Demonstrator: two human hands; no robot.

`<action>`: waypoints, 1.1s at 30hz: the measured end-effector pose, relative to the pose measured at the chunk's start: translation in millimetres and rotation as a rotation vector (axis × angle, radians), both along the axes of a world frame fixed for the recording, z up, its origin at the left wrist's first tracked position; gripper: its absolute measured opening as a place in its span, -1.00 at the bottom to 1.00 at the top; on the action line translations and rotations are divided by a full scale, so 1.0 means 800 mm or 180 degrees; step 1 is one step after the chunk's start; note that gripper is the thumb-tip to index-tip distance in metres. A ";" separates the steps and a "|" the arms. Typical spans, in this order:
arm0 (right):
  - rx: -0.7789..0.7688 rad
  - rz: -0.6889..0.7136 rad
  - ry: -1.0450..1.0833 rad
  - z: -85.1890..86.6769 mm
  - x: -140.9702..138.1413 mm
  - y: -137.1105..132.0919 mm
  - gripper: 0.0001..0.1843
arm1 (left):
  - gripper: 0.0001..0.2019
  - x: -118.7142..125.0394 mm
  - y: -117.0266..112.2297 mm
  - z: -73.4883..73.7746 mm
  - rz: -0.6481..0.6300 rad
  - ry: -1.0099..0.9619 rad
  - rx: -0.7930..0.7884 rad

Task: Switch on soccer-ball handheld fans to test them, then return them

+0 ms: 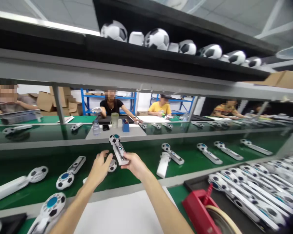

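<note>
My right hand (134,165) grips the lower end of a white handle with a soccer-ball-patterned head (118,149). The handle's inner side is open, with parts showing inside, and a blue disc marks the head. To its left, my left hand (101,166) has its fingers curved and apart, with nothing seen in them. Close to those fingertips is a round soccer-ball-patterned head (112,165) of another piece on the green belt; whether they touch it I cannot tell. A further open-handled piece (70,172) lies left of my left hand.
Similar pieces lie along the green conveyor belt (141,152). At right are a black tray (197,183) full of pieces and a red tape dispenser (201,211). White paper (119,211) covers the near bench. Overhead runs a shelf (136,73); co-workers sit across.
</note>
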State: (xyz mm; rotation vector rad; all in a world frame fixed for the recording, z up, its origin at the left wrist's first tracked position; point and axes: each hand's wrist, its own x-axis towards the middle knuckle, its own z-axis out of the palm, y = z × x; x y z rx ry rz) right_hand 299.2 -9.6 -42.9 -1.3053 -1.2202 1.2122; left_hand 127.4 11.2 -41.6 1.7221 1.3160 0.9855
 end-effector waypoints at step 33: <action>0.0022 -0.1464 0.1867 0.055 0.129 -0.031 -0.77 | -0.48 -0.017 -0.066 0.092 -0.0557 -0.2749 -0.1016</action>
